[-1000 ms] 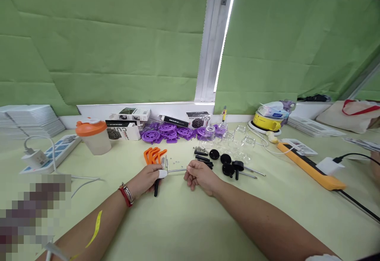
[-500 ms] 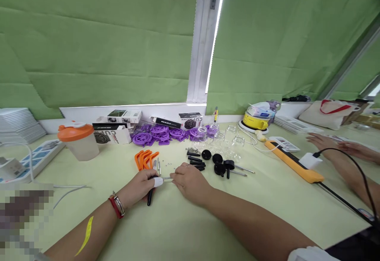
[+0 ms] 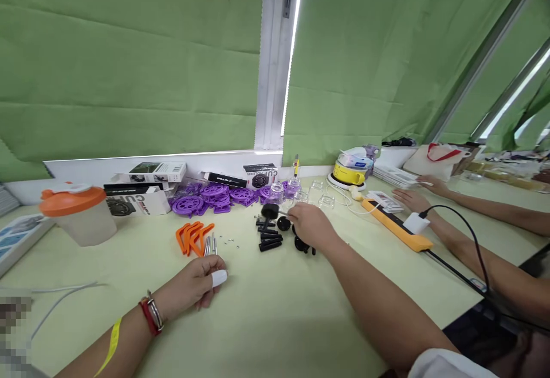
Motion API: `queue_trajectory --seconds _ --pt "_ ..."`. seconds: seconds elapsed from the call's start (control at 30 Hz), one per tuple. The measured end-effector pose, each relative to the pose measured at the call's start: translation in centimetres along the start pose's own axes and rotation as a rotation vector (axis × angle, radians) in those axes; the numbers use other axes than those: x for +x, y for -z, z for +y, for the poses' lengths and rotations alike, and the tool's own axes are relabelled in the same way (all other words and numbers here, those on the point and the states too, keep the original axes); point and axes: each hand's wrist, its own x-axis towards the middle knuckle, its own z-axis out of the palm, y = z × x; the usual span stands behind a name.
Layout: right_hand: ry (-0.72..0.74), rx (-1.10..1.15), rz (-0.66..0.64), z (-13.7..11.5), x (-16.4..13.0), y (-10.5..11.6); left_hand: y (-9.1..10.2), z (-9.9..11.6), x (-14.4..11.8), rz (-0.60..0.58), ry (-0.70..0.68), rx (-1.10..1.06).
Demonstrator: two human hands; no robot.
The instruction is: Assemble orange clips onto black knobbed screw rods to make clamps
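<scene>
My right hand (image 3: 313, 226) is closed on a thin metal rod (image 3: 283, 213), which has a black round piece with a stem (image 3: 270, 212) at its left end. This is raised above the other black parts. My left hand (image 3: 205, 280), with white tape on the thumb, rests low over the table, fingers curled together. What they hold, if anything, is hidden. Just beyond it lie slim metal pins (image 3: 210, 245) and several orange bent pieces (image 3: 193, 237). Several black tubes (image 3: 270, 244) and a black round knob (image 3: 283, 224) lie between my hands.
Behind are purple plastic wheel-like parts (image 3: 189, 205), clear glass jars (image 3: 326, 201) and printed boxes (image 3: 137, 201). An orange-lidded container (image 3: 79, 217) stands left. At right are an orange power strip (image 3: 399, 226) and another person's hands (image 3: 410, 199).
My right hand has moved away from my left, rightward and farther back, and has taken the rod with the black round piece. The black handle no longer shows by my left hand. The view has shifted right.
</scene>
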Motion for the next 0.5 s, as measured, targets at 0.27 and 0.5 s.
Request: queue_trajectory --seconds 0.27,0.5 --pt "-0.239 -0.089 -0.085 7.3 -1.7 -1.6 -0.2 0.5 0.1 0.015 0.041 0.022" --pt "-0.292 -0.099 -0.167 8.0 -1.3 -2.6 -0.2 0.7 0.0 0.019 0.048 0.027"
